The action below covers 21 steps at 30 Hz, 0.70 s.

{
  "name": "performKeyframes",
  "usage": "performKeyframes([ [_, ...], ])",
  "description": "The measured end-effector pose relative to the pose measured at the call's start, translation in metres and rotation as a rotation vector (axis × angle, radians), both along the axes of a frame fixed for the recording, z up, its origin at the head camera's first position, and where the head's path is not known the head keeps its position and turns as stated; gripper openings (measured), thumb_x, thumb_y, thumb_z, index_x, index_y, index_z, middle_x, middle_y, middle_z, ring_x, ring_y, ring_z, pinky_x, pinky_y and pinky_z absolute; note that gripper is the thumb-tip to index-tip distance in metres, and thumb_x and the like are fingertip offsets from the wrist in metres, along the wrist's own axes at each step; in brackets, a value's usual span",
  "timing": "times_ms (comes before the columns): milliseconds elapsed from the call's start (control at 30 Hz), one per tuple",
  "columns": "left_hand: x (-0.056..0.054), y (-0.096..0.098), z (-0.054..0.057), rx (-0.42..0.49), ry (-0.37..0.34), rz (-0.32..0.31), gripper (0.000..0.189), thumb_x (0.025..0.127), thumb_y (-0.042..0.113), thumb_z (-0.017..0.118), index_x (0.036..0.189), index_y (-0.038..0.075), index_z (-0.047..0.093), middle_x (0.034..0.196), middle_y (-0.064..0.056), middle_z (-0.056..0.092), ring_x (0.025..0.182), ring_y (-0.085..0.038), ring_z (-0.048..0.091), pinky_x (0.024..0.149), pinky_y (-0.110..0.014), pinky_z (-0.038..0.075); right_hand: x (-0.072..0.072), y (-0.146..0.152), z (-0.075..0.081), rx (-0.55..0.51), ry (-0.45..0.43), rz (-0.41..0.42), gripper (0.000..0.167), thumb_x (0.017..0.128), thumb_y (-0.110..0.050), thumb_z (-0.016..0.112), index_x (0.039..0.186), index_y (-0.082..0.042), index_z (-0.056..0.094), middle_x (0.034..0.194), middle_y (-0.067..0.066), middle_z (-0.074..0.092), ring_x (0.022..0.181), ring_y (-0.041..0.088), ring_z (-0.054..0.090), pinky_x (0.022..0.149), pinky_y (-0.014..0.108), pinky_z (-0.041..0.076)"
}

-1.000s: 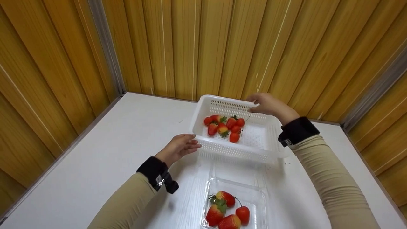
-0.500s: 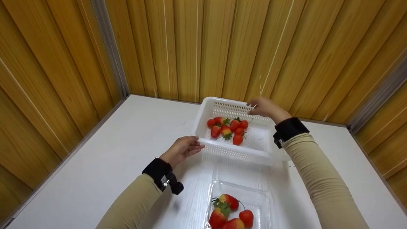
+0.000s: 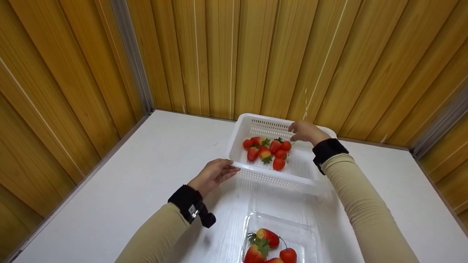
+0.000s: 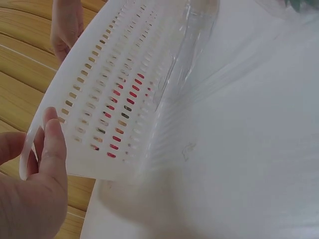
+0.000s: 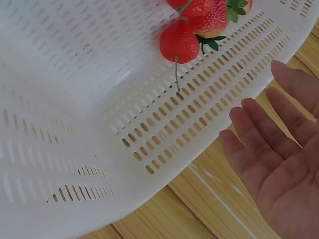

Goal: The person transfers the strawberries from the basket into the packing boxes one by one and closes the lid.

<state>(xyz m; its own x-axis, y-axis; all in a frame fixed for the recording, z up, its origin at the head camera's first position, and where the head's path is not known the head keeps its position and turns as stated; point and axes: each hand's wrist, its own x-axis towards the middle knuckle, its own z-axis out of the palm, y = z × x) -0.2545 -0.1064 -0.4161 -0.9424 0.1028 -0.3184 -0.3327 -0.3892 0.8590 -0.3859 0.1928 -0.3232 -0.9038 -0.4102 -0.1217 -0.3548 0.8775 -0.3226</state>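
A white perforated plastic basket (image 3: 281, 179) holds strawberries (image 3: 252, 153) and cherries (image 3: 279, 164), gathered toward its left side. My left hand (image 3: 214, 176) pinches the rim at the basket's near left corner; in the left wrist view the thumb and fingers lie on opposite sides of that rim. At the far rim is my right hand (image 3: 307, 132). The right wrist view shows its fingers (image 5: 249, 124) mostly straight, spread beside the outer edge with the palm turned to the basket. Whether any fingertip touches the rim, I cannot tell.
A clear plastic container (image 3: 310, 233) stands in front of the basket, holding strawberries (image 3: 268, 238) and a cherry (image 3: 288, 255); the frame cuts off its near end. A wood-patterned wall (image 3: 252, 65) rises close behind the white table (image 3: 175, 142).
The head view has shifted, so the basket and container appear lower and farther right. My right hand and forearm have come slightly inward and down at the far rim. The left hand keeps its hold.
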Motion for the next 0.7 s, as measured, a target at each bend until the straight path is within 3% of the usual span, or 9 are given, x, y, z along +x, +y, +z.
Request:
performKeyframes([
  [300, 0.004, 0.006, -0.003, 0.052, -0.024, 0.029, 0.005, 0.099, -0.002, 0.056, 0.103, -0.002, 0.054, 0.075, -0.007, 0.064, 0.068, -0.012, 0.068, 0.069, -0.017, 0.063, -0.001, -0.004, -0.015, 0.062, -0.061, -0.024, 0.047, 0.087, 0.003, 0.066, 0.132, 0.012, 0.059, 0.132, 0.036, 0.061, 0.126, 0.050, 0.058, 0.110, 0.057, 0.050],
  [500, 0.006, 0.010, -0.001, 0.036, -0.026, 0.031, 0.003, 0.100, -0.003, 0.055, 0.101, -0.004, 0.058, 0.074, -0.007, 0.064, 0.067, -0.011, 0.067, 0.067, -0.016, 0.062, 0.005, -0.006, -0.025, 0.142, -0.101, -0.045, 0.049, 0.088, 0.008, 0.065, 0.136, 0.010, 0.058, 0.139, 0.031, 0.060, 0.133, 0.048, 0.054, 0.115, 0.056, 0.047],
  [700, 0.011, 0.010, 0.001, 0.014, -0.037, 0.020, 0.007, 0.099, -0.002, 0.056, 0.105, -0.006, 0.058, 0.073, -0.006, 0.064, 0.065, -0.010, 0.068, 0.067, -0.016, 0.062, 0.011, -0.002, -0.035, 0.128, -0.155, -0.094, 0.051, 0.088, 0.009, 0.064, 0.139, 0.007, 0.057, 0.141, 0.030, 0.059, 0.134, 0.045, 0.054, 0.116, 0.057, 0.046],
])
